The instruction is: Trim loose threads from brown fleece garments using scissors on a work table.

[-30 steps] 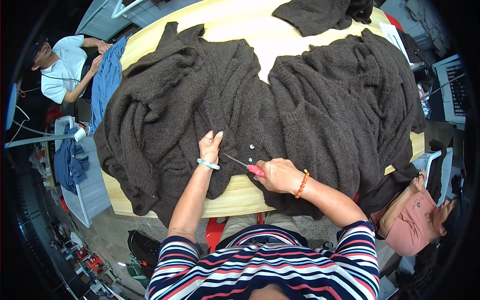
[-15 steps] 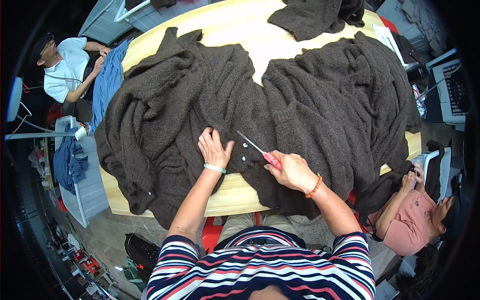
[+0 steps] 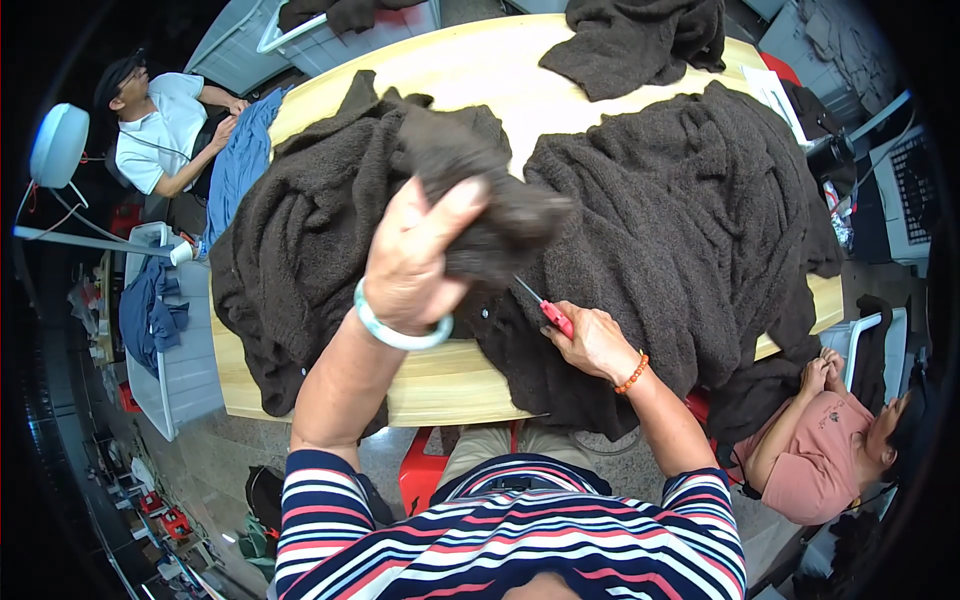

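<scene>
My left hand (image 3: 412,260), lifted high and smeared by motion, is closed on a gathered part of the dark brown knit garment (image 3: 475,185). Lower and to the right, my right hand (image 3: 600,345) grips a thin-bladed tool with a pinkish-red handle (image 3: 557,318). Its narrow metal blade points up and left, the tip close to the brown knit. Just left of the blade, a small shiny button (image 3: 485,313) shows on the fabric. Brown knit lies heaped to the left (image 3: 320,215) and to the right (image 3: 670,230) of my hands.
The pale wooden table (image 3: 450,385) carries the heaps and another brown garment (image 3: 640,45) at its far edge. One person (image 3: 165,130) handles blue cloth (image 3: 243,150) at the left; another (image 3: 815,440) sits at the right. White bins (image 3: 180,340) stand around.
My left hand has risen off the fabric, pulling up a fold of brown knit that now covers part of the garment. My right hand has shifted slightly right and down with the tool.
</scene>
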The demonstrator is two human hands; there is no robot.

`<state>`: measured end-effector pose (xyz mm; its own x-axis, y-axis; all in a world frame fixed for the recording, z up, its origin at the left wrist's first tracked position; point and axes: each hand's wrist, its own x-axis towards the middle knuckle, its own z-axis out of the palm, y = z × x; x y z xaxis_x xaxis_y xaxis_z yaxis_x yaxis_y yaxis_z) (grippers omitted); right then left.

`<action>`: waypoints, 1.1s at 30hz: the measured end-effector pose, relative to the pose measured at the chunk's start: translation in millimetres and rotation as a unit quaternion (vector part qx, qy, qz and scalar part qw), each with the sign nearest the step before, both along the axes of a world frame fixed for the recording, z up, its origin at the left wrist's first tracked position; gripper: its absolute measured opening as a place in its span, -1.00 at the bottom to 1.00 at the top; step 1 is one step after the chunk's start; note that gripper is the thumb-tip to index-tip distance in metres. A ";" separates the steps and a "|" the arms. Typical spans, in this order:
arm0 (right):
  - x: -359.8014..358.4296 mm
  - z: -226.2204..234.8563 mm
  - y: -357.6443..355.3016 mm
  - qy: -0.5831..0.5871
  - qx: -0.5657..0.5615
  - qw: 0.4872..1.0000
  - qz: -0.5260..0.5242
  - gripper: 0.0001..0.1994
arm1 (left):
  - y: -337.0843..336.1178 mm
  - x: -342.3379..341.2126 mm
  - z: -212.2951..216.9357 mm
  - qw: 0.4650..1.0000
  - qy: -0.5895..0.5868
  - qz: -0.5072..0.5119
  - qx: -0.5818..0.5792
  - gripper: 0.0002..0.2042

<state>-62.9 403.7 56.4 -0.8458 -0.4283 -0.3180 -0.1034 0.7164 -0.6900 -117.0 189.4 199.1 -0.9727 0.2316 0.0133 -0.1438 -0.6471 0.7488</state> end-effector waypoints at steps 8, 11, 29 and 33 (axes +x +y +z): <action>-0.2 10.5 25.1 0.086 -0.036 0.994 -0.051 -0.74 | -15.5 -16.1 87.1 0.569 0.553 0.424 -0.437 -0.44; -0.7 16.3 32.3 0.086 -0.025 0.995 -0.047 -0.71 | -38.7 -49.7 87.1 0.981 0.156 0.077 0.086 -0.82; 3.1 20.3 34.0 0.023 -0.061 0.995 -0.073 -0.71 | 10.7 96.4 31.3 0.967 0.247 0.002 0.055 -0.51; 7.6 25.5 17.8 -0.038 -0.070 0.995 -0.059 -0.73 | 14.8 119.1 58.0 0.945 0.279 -0.100 0.143 -0.42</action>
<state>-55.2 421.6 82.0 -0.8688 -0.3712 -0.3277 0.0326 0.6175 -0.7859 2.1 204.2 257.1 -0.7339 0.3191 0.5997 0.0807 -0.8356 0.5434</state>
